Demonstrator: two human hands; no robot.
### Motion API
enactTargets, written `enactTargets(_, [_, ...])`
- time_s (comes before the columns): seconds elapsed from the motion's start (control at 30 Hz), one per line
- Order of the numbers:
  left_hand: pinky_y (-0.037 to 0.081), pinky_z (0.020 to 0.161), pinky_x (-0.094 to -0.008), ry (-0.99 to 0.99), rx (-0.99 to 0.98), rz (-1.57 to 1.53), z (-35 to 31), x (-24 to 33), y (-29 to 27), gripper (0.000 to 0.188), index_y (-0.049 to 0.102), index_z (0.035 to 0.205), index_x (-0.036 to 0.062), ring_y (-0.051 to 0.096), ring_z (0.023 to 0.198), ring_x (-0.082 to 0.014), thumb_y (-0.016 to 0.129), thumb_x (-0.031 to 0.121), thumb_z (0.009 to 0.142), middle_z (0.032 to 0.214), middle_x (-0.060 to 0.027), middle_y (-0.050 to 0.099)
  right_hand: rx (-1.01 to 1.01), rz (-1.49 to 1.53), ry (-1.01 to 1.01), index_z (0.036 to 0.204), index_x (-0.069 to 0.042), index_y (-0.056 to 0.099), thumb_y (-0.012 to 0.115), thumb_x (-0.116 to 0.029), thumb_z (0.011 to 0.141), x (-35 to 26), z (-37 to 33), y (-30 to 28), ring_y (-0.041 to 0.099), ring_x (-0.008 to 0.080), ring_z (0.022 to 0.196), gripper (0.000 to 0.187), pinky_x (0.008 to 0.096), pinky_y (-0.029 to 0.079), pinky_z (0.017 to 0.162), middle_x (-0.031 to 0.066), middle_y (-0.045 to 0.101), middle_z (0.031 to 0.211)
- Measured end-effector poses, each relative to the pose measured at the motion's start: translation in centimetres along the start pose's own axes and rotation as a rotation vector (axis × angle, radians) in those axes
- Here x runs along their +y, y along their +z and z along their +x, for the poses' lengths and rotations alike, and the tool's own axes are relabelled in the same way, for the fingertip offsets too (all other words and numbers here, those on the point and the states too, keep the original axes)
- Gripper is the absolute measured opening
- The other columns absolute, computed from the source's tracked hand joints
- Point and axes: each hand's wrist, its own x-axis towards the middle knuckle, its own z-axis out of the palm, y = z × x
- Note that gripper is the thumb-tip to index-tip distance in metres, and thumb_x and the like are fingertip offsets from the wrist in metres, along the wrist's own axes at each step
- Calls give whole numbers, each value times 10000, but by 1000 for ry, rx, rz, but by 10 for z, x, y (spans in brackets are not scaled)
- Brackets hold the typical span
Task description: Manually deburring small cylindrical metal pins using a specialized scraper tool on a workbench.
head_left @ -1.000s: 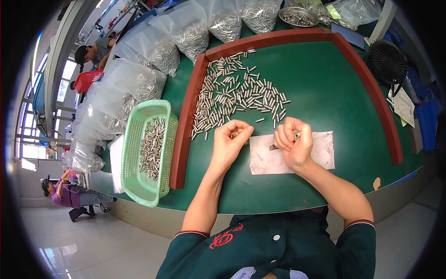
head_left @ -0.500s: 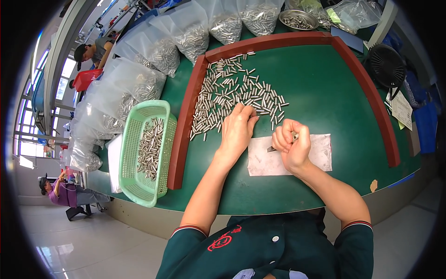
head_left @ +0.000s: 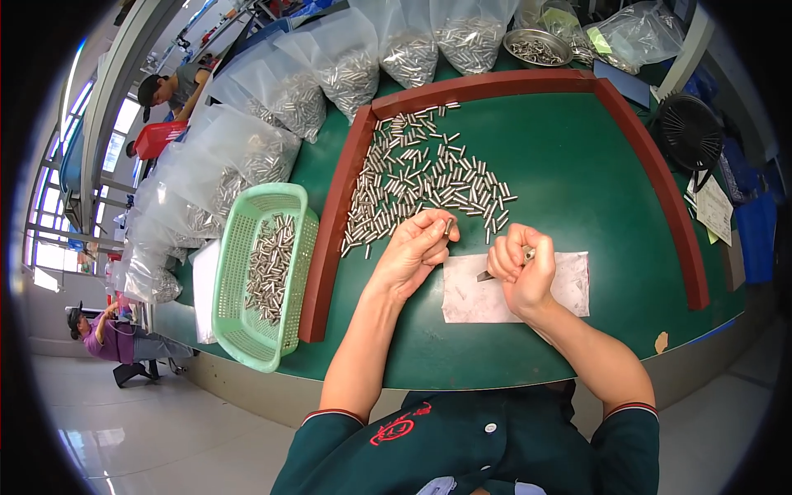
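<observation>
My left hand (head_left: 412, 254) is closed, pinching a small metal cylinder (head_left: 448, 225) between thumb and fingertips just in front of the pile. In a fist, my right hand (head_left: 525, 271) grips a slim tool; its flat dark tip (head_left: 485, 275) sticks out on the left and most of it is hidden by the fingers. A stained pale cloth (head_left: 569, 289) lies flat under the right hand. Beyond both hands, many loose silvery metal cylinders (head_left: 437, 180) are spread over the green tabletop (head_left: 594, 181).
Dark red rails (head_left: 487, 85) border the work area on three sides. Left of them stands a light green basket (head_left: 287, 326) partly filled with cylinders. Clear bags of cylinders (head_left: 346, 74) line the back and left. A metal bowl (head_left: 538, 48) and black fan (head_left: 689, 132) stand farther right.
My left hand has drawn back from the pile toward me and turned, now showing a cylinder at its fingertips. The right hand keeps its grip on the tool, nearly unmoved.
</observation>
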Motion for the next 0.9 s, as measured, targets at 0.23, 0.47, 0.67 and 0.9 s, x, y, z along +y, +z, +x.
enactTargets(0.23, [258,450,-193,87,126,183,8,-3,8,321,484,774,52,279,516,-46,408,331,915,680,-13,472,-5,-6,-1,532,-97,268,288,-218,825,1,1,-2,176,72,379,318,225,176,370,-6,252,420])
enactTargets(0.47, [427,553,-379,576,285,1435,27,-20,29,63,577,763,11,555,628,-310,599,56,725,697,-138,579,-9,-4,-2,528,-96,269,290,-217,815,2,1,-3,187,72,382,313,225,178,366,-3,255,420])
enactTargets(0.67, [424,542,-354,487,295,1509,22,-18,26,78,550,766,6,545,597,-288,593,62,733,683,-142,563,-4,-7,9,523,-95,270,288,-209,806,0,1,-2,193,72,382,305,222,179,367,-3,257,421])
enactTargets(0.9, [245,456,-165,-1,28,37,2,-5,9,104,526,879,48,278,491,-21,521,152,867,788,-33,517,6,-3,14,526,-96,271,286,-205,806,0,1,-4,190,70,382,300,221,179,367,-7,258,422])
